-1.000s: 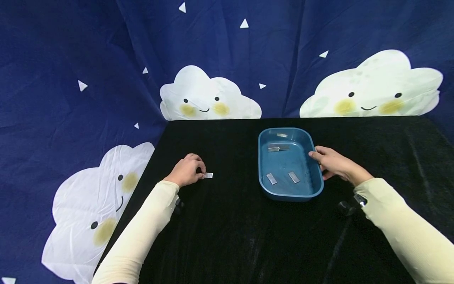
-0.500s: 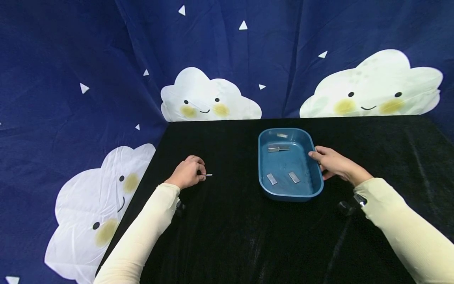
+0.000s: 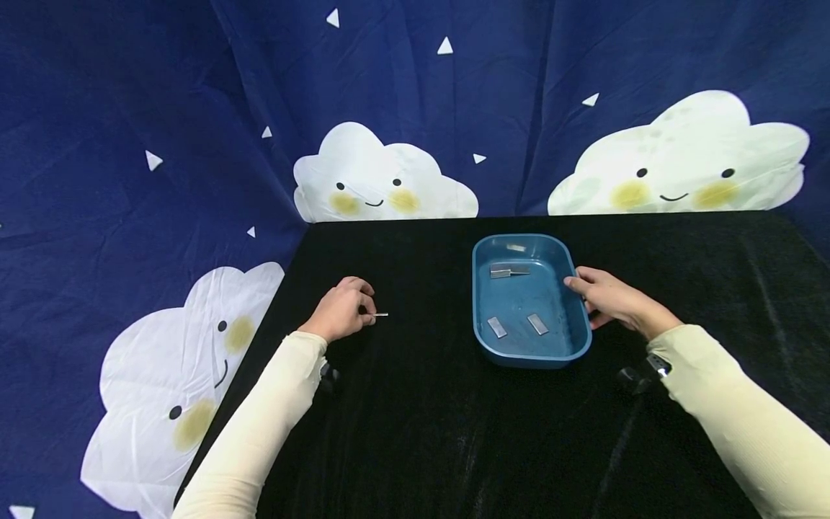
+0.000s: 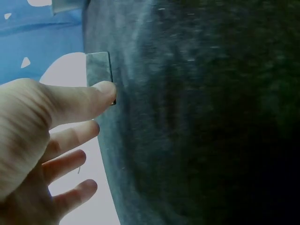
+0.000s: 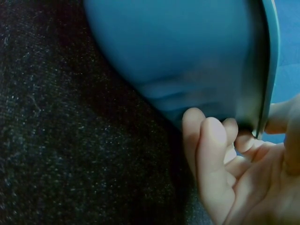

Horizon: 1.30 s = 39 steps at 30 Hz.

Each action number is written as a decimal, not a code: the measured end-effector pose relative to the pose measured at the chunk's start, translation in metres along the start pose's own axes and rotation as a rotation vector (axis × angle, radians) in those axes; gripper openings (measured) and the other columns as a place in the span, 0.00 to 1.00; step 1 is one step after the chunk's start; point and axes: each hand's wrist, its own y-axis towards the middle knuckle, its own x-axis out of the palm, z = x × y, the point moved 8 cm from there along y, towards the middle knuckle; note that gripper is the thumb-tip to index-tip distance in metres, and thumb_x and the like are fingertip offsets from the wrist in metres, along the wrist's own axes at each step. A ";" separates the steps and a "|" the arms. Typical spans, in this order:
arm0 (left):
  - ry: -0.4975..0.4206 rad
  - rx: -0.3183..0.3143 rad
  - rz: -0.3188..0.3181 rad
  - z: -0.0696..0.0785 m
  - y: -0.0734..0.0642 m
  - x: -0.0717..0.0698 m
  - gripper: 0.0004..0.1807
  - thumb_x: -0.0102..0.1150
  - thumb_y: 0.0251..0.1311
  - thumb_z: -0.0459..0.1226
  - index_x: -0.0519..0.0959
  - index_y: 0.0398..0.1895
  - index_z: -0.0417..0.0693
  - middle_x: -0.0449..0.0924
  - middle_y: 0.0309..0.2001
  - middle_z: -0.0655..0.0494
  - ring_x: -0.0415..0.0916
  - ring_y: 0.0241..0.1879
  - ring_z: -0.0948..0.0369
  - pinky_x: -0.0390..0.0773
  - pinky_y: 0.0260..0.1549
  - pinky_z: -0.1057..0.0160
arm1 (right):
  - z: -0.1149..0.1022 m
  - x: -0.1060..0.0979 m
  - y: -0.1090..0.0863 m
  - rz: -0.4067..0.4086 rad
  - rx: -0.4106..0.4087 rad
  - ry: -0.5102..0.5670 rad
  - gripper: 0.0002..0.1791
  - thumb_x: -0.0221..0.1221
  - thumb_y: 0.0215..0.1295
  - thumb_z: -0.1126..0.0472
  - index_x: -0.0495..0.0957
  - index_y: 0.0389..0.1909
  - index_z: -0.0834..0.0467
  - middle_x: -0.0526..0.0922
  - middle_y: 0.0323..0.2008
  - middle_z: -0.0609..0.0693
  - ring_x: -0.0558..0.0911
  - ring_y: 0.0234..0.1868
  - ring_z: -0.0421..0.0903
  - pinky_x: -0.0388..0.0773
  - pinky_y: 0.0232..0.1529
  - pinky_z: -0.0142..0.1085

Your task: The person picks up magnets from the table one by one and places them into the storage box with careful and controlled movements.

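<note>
My left hand (image 3: 340,311) pinches a small flat rectangular metal piece (image 4: 98,68) between thumb and forefinger, left of a blue plastic tub. In the head view the piece shows edge-on as a thin bright line; the left wrist view shows its grey face, partly covered by the thumb, with the other fingers spread below. At the tub's right side, my right hand (image 3: 612,299) grips the rim of the blue tub (image 3: 527,294), thumb over the edge and fingers against the outer wall. Similar metal pieces lie inside: two apart near the front, a metal piece (image 3: 537,324) among them, and an overlapping group (image 3: 509,271) at the back.
Black cloth (image 3: 415,418) covers the table around the tub. A dark blue curtain (image 3: 402,79) with white clouds and triangles hangs behind the table and along its left side. A pale patch shows on the tub's inner back wall.
The metal piece in my left hand has turned from showing its flat face to edge-on and risen slightly. The left hand shifted a little; the right hand and tub stay put.
</note>
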 end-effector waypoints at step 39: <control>-0.027 0.156 0.118 0.103 0.058 -0.067 0.05 0.68 0.59 0.41 0.88 0.34 0.52 0.75 0.61 0.52 0.63 0.69 0.53 0.67 0.66 0.47 | -0.001 0.001 0.001 -0.002 -0.011 -0.005 0.21 0.36 0.79 0.46 0.61 0.55 0.59 0.78 0.41 0.54 0.84 0.38 0.49 0.83 0.37 0.42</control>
